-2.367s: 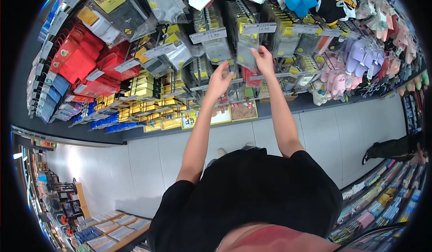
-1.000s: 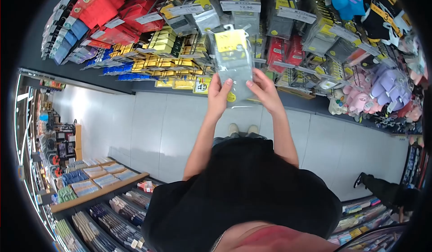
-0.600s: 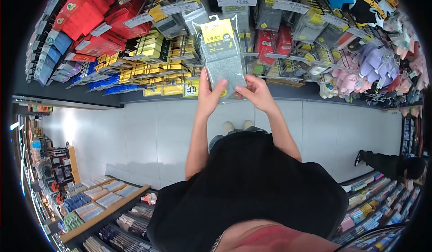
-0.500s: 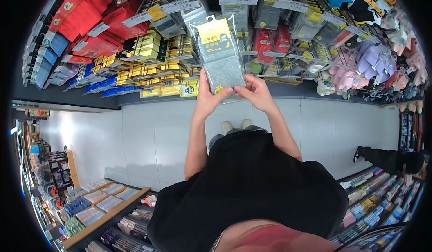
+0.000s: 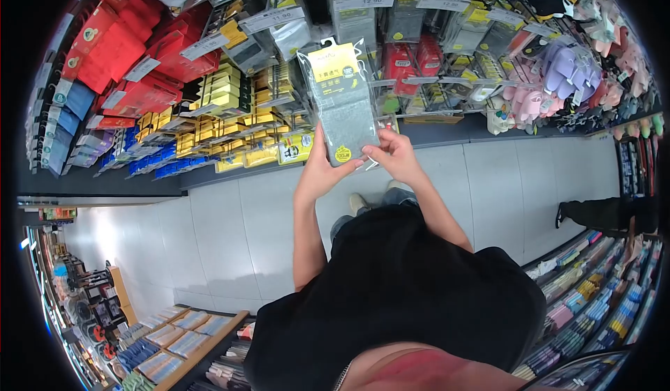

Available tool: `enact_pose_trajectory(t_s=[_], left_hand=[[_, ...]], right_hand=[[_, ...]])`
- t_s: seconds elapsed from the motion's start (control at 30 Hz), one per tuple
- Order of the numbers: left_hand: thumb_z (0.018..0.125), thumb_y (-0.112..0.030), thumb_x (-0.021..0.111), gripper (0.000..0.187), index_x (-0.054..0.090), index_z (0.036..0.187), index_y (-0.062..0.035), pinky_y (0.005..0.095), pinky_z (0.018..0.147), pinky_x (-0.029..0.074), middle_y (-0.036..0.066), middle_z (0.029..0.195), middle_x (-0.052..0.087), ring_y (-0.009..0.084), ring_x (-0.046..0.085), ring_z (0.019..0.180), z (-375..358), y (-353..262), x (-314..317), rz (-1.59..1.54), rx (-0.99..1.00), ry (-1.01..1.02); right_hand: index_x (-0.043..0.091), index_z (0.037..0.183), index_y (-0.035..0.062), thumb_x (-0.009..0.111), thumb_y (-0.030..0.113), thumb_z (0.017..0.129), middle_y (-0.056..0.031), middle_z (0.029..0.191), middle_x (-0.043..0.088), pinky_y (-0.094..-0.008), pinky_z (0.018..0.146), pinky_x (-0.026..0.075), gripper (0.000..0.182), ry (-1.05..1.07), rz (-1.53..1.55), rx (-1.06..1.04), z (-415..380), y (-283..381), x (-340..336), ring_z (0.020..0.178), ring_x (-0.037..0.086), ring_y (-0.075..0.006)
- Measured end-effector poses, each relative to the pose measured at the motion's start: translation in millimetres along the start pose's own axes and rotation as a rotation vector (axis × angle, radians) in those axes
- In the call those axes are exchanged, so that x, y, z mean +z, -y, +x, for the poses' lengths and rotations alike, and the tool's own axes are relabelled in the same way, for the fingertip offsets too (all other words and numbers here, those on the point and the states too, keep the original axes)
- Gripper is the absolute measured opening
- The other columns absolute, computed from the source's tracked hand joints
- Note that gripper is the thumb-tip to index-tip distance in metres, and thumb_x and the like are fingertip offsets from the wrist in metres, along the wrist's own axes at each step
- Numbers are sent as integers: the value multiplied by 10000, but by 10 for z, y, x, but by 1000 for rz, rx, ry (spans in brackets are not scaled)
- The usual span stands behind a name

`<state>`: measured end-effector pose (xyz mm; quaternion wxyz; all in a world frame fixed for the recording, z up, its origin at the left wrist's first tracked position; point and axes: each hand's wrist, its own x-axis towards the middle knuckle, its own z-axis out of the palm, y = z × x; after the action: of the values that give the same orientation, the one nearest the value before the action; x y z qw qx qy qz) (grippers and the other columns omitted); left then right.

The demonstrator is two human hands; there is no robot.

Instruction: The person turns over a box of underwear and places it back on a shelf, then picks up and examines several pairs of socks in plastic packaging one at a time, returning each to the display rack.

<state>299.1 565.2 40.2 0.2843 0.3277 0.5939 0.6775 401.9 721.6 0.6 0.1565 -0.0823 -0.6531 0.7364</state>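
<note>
A clear packet of grey fabric (image 5: 344, 115) with a yellow and grey header and a black hook tab is held upright in front of the shelf. My left hand (image 5: 325, 164) grips its lower left edge, thumb across the bottom front. At the lower right corner, my right hand (image 5: 392, 155) pinches the same packet between thumb and curled fingers. Behind it hang similar packets (image 5: 292, 36) above and beside it, under a price label (image 5: 273, 19).
Red packs (image 5: 112, 49) hang at the upper left, yellow packs (image 5: 227, 91) nearer the middle. Purple slippers (image 5: 572, 70) hang at the right. Grey floor (image 5: 279, 209) lies below. Another person's dark-clothed leg (image 5: 597, 214) shows at far right. Trays of folded goods (image 5: 183, 336) stand at lower left.
The packet and both hands sit slightly lower in view, still gripped the same way. The view has tilted and shifted. The other person's leg appears lower and farther right.
</note>
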Motion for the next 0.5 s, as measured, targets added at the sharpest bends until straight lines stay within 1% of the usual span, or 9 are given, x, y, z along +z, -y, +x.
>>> enact_pose_trajectory(t_s=[0.1, 0.13, 0.17, 0.2, 0.27, 0.33, 0.4, 0.43, 0.5], left_hand=[[690, 16, 759, 930, 203, 1435, -20, 338, 1051, 325, 126, 1343, 422, 204, 400, 1256, -42, 28, -50, 3, -20, -11], [690, 16, 759, 930, 203, 1435, -20, 338, 1051, 325, 126, 1343, 422, 204, 400, 1256, -43, 39, -54, 8, -22, -17], [690, 19, 756, 915, 218, 1430, -19, 333, 1039, 338, 124, 1338, 425, 202, 408, 1245, -42, 56, -48, 61, 24, -30], [690, 23, 753, 901, 233, 1425, -18, 328, 1027, 351, 123, 1332, 429, 200, 416, 1235, -43, 78, -43, 114, 69, -42], [689, 24, 753, 892, 244, 1421, -19, 321, 1010, 367, 118, 1316, 440, 195, 431, 1216, -38, 175, -43, 95, 65, -64], [689, 26, 754, 884, 254, 1416, -21, 315, 993, 384, 112, 1300, 452, 190, 446, 1198, 18, 176, -8, 68, 62, -83], [701, 52, 734, 853, 257, 1403, -34, 306, 941, 438, 84, 1253, 474, 172, 496, 1136, 108, 134, 58, 39, 41, -53], [701, 52, 734, 853, 257, 1403, -34, 306, 941, 438, 84, 1253, 474, 172, 496, 1136, 151, 134, 121, 35, 41, -54], [715, 49, 725, 823, 262, 1390, -36, 299, 877, 484, 85, 1235, 482, 169, 521, 1098, 247, 144, 242, -85, -6, -52]], right_hand=[[588, 930, -18, 673, 115, 866, 13, 724, 607, -202, 553, 392, 171, 51, -4, 70, 19, 22, 11, 672, 531, -16], [605, 966, -26, 657, 105, 873, -2, 767, 629, -212, 599, 428, 169, 98, -96, 76, 38, -3, -35, 714, 561, -37], [621, 1001, -34, 641, 94, 881, -17, 811, 651, -221, 645, 464, 178, 146, -188, 82, 61, -30, -69, 756, 590, -57], [621, 1001, -34, 641, 94, 881, -17, 811, 651, -221, 645, 464, 178, 152, -181, 82, 85, -55, -90, 756, 590, -57], [606, 872, -23, 657, 166, 885, -1, 722, 619, -210, 556, 402, 196, 205, -233, 73, 99, -98, -140, 666, 550, -32], [620, 877, -26, 653, 159, 886, -7, 728, 627, -214, 569, 416, 188, 189, -178, 86, 110, 5, -141, 675, 563, -40], [634, 882, -30, 649, 151, 887, -14, 735, 635, -218, 582, 430, 182, 171, -131, 100, 121, 61, -210, 684, 575, -47], [641, 903, -29, 645, 138, 887, -18, 753, 645, -221, 603, 444, 168, 171, -59, 103, 137, 70, -263, 700, 585, -52], [649, 923, -28, 641, 125, 887, -22, 770, 655, -223, 624, 459, 157, 168, 13, 105, 160, 70, -416, 715, 595, -57]])
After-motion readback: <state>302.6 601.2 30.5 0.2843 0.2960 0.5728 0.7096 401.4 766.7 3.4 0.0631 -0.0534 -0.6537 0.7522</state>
